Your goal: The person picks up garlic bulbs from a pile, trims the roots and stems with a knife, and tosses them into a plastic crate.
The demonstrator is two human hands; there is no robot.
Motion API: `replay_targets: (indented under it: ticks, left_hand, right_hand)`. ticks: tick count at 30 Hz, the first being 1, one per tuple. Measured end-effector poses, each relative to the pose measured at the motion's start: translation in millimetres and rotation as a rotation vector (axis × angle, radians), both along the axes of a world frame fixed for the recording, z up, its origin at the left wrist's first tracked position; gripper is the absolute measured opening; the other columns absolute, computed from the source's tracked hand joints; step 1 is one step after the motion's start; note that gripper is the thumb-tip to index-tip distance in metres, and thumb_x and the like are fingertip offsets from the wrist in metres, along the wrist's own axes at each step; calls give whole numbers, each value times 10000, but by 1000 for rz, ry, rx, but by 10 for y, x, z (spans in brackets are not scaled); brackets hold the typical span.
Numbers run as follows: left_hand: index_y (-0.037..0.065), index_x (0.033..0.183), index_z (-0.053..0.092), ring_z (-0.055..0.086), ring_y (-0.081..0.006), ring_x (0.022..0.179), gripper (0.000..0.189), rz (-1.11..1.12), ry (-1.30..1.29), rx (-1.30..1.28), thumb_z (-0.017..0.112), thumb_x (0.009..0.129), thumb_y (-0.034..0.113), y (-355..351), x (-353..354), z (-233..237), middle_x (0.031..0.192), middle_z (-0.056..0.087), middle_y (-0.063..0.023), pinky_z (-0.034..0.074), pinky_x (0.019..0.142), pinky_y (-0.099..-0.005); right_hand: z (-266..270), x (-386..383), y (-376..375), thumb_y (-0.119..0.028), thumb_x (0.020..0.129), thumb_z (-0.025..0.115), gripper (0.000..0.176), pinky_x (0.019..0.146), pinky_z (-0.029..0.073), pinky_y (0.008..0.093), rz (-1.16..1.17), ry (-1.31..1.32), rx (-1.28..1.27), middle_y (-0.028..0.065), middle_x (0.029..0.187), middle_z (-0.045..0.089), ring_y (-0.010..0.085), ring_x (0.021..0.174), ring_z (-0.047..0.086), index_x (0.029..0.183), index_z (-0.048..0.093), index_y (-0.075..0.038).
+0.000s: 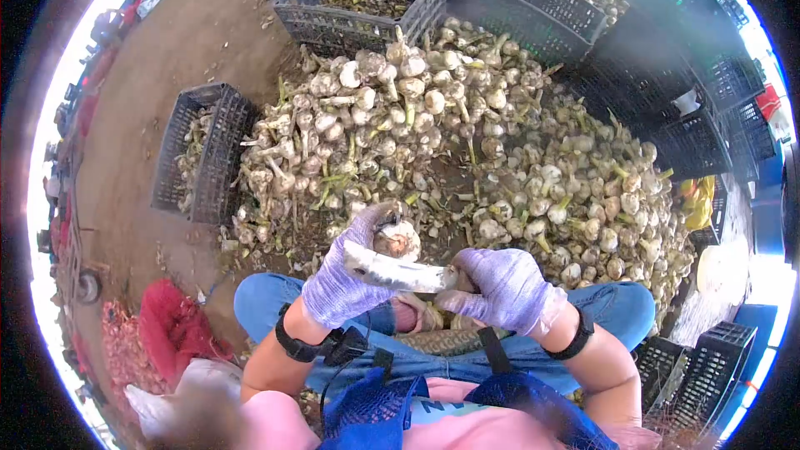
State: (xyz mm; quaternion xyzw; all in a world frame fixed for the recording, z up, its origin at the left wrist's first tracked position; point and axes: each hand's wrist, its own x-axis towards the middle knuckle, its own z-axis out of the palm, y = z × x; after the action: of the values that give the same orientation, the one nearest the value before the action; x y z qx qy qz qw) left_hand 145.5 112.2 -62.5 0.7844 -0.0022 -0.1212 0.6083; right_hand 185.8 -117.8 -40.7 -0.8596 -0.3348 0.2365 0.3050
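My left hand (346, 271), in a purple-grey glove, is wrapped round a garlic bulb (398, 241) with its root side turned up. In my right hand (504, 283), gloved alike, is the handle end of a pale, dirt-smeared tool (400, 271). The tool reaches left across my left palm, just below the bulb; its exact kind is hard to make out. Beyond both hands lies a large heap of garlic bulbs (408, 92) with stems, and a second heap (575, 192) spreads to the right.
Black crates stand at the left (229, 150), at the back (358, 33) and along the right (692, 142). Cut stems litter the dirt floor (142, 133). Red netting (179, 325) lies left of my crossed legs (608, 312). More crates (708, 375) stand at lower right.
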Motion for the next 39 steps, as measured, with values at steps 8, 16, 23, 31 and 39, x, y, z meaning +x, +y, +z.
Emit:
replay_targets:
  ticks: [8, 16, 23, 31, 39]
  left_hand:
    - [13, 1199, 383, 568, -148, 912, 805, 90, -67, 113, 853, 561, 157, -154, -145, -64, 1011, 554, -67, 488, 819, -291]
    - [-27, 1160, 415, 623, -261, 772, 788, -110, -565, 667, 834, 567, 278, -302, -123, -8, 942, 583, -150, 513, 674, -325]
    - [36, 1150, 428, 594, -187, 843, 707, 191, -248, 189, 840, 599, 197, -328, -157, 162, 943, 588, -93, 499, 752, -300]
    - [70, 1220, 417, 552, -159, 952, 727, 495, -73, -716, 820, 618, 125, -336, 23, -162, 1075, 508, -29, 497, 815, -286]
    - [37, 1150, 480, 601, -222, 899, 528, 540, 229, -1085, 666, 657, 67, -436, -138, -174, 977, 591, -73, 499, 835, -353]
  right_hand:
    - [148, -25, 85, -586, 764, 554, 553, 551, 467, 448, 80, -45, 27, 187, 683, 588, 374, 634, 598, 812, 532, -35]
    - [-173, -65, -76, -577, 734, 583, 531, 556, 478, 426, 39, -71, 43, 174, 679, 594, 357, 642, 607, 800, 551, -51]
    - [-592, -7, -443, -455, 791, 618, 440, 579, 453, 405, -523, 98, 19, 192, 670, 572, 375, 664, 585, 856, 547, -25]
    - [-499, -345, -145, -484, 796, 606, 475, 549, 446, 380, -353, 216, 300, 183, 649, 548, 355, 618, 576, 900, 548, -24]
    - [-400, -225, 154, -478, 803, 593, 531, 580, 470, 387, -296, 250, 428, 198, 688, 570, 361, 674, 603, 995, 542, 15]
